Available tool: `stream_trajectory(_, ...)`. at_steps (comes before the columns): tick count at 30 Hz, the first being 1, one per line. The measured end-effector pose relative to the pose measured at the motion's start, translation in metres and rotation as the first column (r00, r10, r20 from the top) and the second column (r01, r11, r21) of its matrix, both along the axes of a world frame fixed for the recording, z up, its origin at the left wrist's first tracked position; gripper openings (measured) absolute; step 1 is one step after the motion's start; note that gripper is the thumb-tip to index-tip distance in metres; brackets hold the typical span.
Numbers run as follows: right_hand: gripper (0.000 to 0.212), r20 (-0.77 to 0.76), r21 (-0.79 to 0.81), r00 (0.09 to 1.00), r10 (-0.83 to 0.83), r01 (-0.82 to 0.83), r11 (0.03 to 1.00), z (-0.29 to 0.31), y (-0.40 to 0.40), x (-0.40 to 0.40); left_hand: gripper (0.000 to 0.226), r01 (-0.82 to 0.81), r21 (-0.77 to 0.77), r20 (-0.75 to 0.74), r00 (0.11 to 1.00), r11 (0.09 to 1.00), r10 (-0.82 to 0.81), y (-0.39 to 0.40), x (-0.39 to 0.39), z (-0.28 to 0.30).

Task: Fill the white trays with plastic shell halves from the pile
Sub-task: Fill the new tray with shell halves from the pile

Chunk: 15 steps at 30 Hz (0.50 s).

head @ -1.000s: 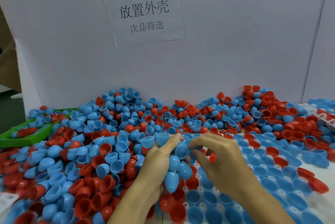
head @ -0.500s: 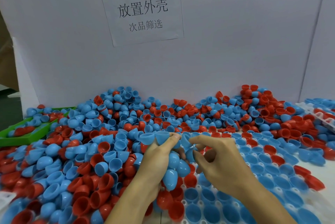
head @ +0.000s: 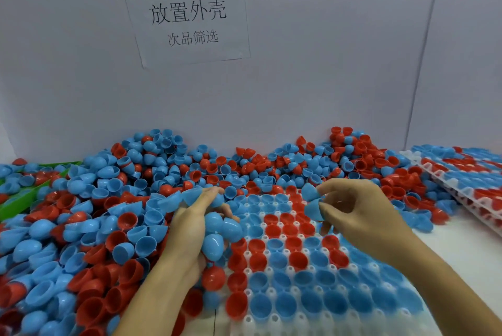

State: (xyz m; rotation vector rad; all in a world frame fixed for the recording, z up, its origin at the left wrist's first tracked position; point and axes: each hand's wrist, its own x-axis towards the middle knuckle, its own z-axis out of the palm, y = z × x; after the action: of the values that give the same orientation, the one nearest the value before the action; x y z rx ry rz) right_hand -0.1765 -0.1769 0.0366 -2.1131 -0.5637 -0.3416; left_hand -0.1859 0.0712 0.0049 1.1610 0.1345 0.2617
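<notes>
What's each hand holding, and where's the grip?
Left hand cups a bunch of blue shells against its palm. Right hand pinches two blue shells at its fingertips, by their outer walls.

shell halves: smooth glossy plastic | white tray: plastic | sign: matt paper

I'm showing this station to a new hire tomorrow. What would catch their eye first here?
First, the huge heap of blue and red plastic shell halves along the white back wall. Next, the white plastic tray in front, nearly full of shells, with the left hand gripping several blue ones and the right hand pinching two. Above hangs a paper sign.
</notes>
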Motion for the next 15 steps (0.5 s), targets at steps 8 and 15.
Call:
stream_trajectory(8,0.027,-0.003,-0.309,0.975,-0.22,0.209,0.928,0.018,-0.089,-0.022,0.016,0.03,0.001,-0.025,0.999,1.0,-0.03,-0.002,0.001,-0.002)
stream_trajectory(15,0.014,-0.109,-0.688,0.947,-0.301,0.147,0.71,-0.003,-0.117,-0.029,0.017,0.041,0.018,-0.029,0.999,0.999,-0.041,-0.003,0.001,-0.003)
